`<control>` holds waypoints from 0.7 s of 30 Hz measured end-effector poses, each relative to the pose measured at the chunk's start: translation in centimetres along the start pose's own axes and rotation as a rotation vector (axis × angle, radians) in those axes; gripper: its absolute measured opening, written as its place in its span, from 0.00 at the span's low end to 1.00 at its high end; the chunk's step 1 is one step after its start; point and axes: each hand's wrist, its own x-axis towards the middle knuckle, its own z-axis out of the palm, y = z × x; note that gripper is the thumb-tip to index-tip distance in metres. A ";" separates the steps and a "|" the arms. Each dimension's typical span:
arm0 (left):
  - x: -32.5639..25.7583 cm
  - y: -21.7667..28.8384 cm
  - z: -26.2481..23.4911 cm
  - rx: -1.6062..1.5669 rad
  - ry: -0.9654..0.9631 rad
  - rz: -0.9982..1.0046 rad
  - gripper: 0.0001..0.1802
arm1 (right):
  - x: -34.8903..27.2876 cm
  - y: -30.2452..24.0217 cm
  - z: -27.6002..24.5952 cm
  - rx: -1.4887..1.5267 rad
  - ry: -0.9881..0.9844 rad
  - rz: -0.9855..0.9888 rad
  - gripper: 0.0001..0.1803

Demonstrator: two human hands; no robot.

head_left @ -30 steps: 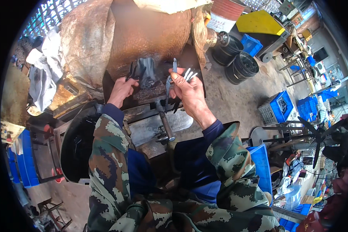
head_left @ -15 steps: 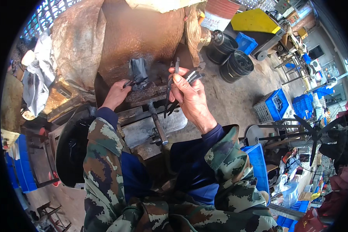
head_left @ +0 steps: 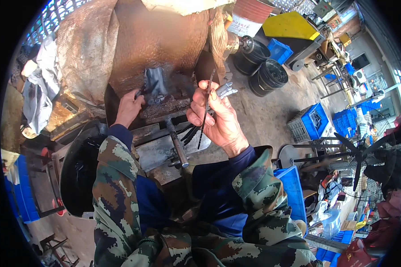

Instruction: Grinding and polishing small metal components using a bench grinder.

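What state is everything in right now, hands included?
Left hand: curled on a dark piece, mostly hidden
Right hand: closed, gripping several pieces
Thin dark strip: held near upright, edge-on
Silver toothed pieces: bunched in the right hand
Front black bucket: upright, open-topped
Grey-and-blue crate: open, metal pieces inside
Pale cloth: crumpled
Fan: blades unblurred

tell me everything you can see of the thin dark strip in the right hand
The strip is long, narrow and slightly curved, dark and apparently metal, with what look like fine marks along it. It shows nearly edge-on, so any broad face is hidden. It runs steeply in the picture, upper end tipped right, pinched in the right hand with both ends sticking out. Nothing else clearly touches it.
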 end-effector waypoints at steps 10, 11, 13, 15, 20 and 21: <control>-2.5 8.8 -2.2 -0.340 0.194 -0.004 0.11 | 0.5 0.3 0.6 0.016 -0.073 0.015 0.15; -2.5 9.2 -1.0 -0.356 0.177 -0.005 0.11 | 0.1 -0.1 0.0 -0.006 -0.053 0.007 0.15; -3.0 10.4 -0.6 -0.450 0.089 -0.043 0.12 | -0.1 -0.4 0.0 -0.056 0.032 0.003 0.15; -4.4 11.9 -1.8 -0.433 0.037 -0.029 0.12 | 0.6 0.0 1.1 -0.183 0.176 -0.023 0.15; -6.4 14.4 -0.1 -0.437 -0.107 0.030 0.15 | 3.3 2.8 -0.9 -0.357 0.371 -0.096 0.15; -6.7 14.1 0.0 -0.441 -0.109 0.038 0.15 | 3.9 3.8 -1.0 -0.342 0.380 -0.093 0.15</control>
